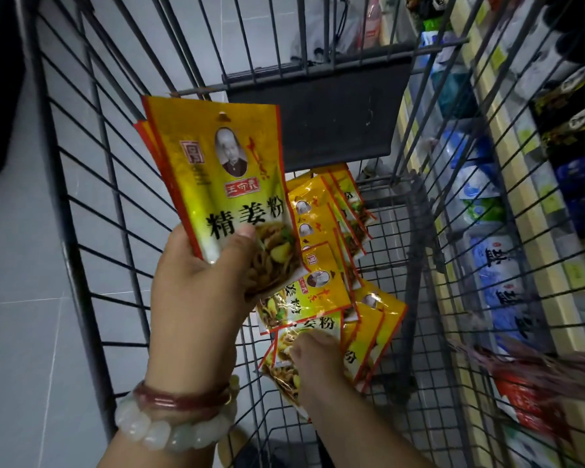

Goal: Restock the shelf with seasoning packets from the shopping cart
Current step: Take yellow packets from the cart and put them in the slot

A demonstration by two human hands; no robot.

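Seasoning packets (321,282) in shopping cart (92,184)

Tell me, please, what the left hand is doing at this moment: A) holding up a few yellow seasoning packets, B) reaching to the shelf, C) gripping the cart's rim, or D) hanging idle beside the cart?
A: the left hand holds a small stack of yellow packets raised above the cart, thumb pressed on the front one, while the right hand touches packets lying in the cart.

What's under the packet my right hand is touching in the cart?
More yellow seasoning packets lie fanned beneath that packet on the cart's wire floor. The right hand hides part of it, so their number is unclear.
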